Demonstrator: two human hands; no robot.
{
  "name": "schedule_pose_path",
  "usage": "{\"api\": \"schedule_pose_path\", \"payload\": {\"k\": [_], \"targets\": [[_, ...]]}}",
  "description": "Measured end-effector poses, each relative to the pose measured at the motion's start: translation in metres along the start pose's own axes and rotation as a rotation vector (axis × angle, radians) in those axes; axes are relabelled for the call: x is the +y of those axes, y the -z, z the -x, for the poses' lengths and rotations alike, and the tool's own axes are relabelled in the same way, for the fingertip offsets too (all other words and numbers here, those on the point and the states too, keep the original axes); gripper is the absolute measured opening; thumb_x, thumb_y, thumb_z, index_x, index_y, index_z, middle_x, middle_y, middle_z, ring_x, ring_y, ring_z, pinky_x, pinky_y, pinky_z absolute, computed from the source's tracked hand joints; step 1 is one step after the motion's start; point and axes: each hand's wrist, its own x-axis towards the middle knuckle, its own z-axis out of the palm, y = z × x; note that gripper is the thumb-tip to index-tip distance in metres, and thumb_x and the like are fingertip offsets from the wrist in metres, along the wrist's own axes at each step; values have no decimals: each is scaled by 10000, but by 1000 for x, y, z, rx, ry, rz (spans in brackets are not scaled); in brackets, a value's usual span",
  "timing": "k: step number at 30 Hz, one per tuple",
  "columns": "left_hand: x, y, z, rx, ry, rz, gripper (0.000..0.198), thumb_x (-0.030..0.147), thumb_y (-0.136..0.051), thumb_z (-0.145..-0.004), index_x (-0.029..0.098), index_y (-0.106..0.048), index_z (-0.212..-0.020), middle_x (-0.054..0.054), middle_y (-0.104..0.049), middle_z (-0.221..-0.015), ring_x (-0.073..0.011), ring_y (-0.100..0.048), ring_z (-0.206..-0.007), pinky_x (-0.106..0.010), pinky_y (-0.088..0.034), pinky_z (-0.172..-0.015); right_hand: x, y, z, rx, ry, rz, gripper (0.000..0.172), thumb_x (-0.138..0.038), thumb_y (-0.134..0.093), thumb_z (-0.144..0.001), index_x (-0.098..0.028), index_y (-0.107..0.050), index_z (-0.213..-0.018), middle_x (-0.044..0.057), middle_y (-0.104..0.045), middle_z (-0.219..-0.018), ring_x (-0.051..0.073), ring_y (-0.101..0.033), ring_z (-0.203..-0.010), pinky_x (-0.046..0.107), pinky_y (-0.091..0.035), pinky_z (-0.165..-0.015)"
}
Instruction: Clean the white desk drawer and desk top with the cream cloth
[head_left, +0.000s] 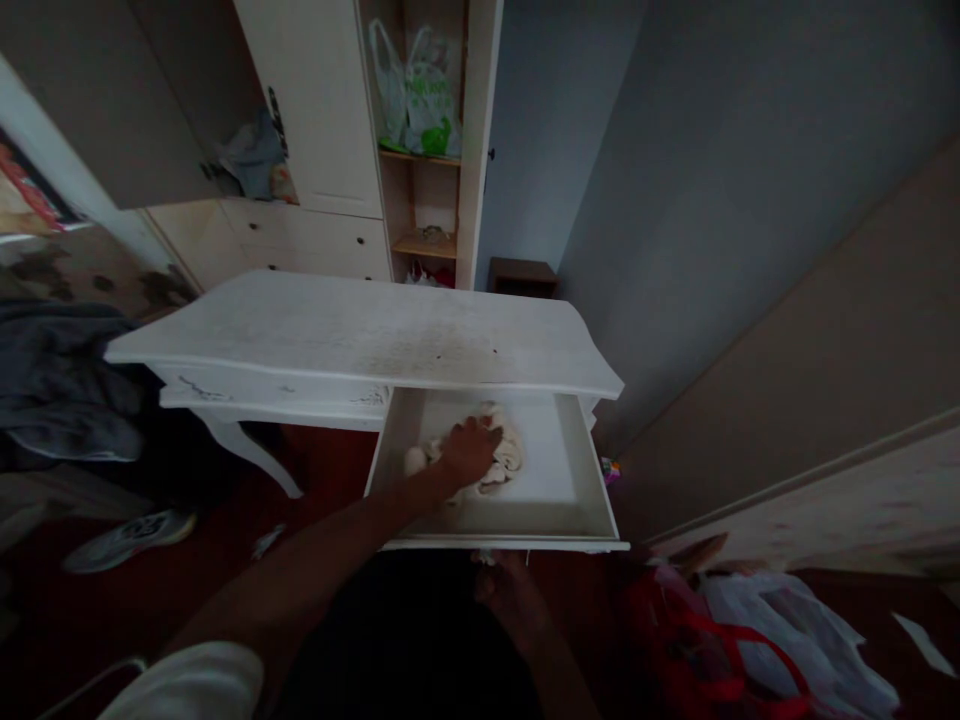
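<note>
My left hand [471, 450] reaches into an open white drawer [561, 470] and rests on a bunched cream cloth [510, 448], its fingers curled into the folds. Part of the cloth is hidden beneath the hand and forearm. Below the drawer's front edge, my right hand [510, 590] is dim, with its fingers bent close to the underside of the drawer front. A small pale bit shows at those fingertips, too dark to make out. The drawer belongs to a white dressing table [315, 315] with a dusty, smudged top.
Behind the table stand a white wardrobe [322, 110] and shelves holding a plastic bag [431, 105]. Dark grey clothing [67, 370] is heaped at left, above a shoe [131, 540] on the floor. A red bag [675, 640] and a white plastic bag [802, 640] lie at lower right.
</note>
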Motion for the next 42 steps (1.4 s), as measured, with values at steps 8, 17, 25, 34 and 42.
{"api": "schedule_pose_path", "payload": {"k": [8,17,25,34,42], "targets": [[-71,18,10,-21,425,-114,490,437,-466,-912,68,-662,-1168,-286,-486,-1374,-434,-457,-1252,-484,-488,-887,-2,-1,-1,7,-37,11,409,-511,-849,-600,-172,-697,-772,20,-695,-793,73,-464,-478,260,-424,-510],[-27,-15,-26,123,470,-84,653,453,-492,-897,51,-449,-1409,-291,-419,-1460,-458,-329,-1381,-581,-241,-1109,2,3,0,-5,-31,-7,354,-476,-826,-658,-169,-723,-802,42,-705,-823,79,-474,-493,260,-418,-521],[29,-34,-70,133,204,-72,716,407,-543,-865,40,-380,-1458,-272,-401,-1484,-402,-355,-1372,-537,-220,-1133,-8,-6,2,-21,-38,58,391,-508,-823,-645,-148,-723,-758,7,-631,-638,93,-495,-465,254,-414,-508],[77,-27,-122,141,-49,57,491,357,-639,-778,114,-547,-1194,-158,-592,-1263,-297,-471,-1213,-433,-346,-1043,-16,-11,8,-34,-53,53,297,-418,-790,-675,-143,-708,-751,17,-630,-647,111,-525,-524,266,-418,-553],[53,-23,-127,52,-234,60,415,318,-664,-746,177,-576,-1127,-108,-600,-1275,-283,-481,-1230,-441,-362,-1037,-12,-9,3,-46,-58,36,321,-425,-799,-663,-135,-707,-763,21,-652,-684,94,-513,-492,256,-394,-515]]}}
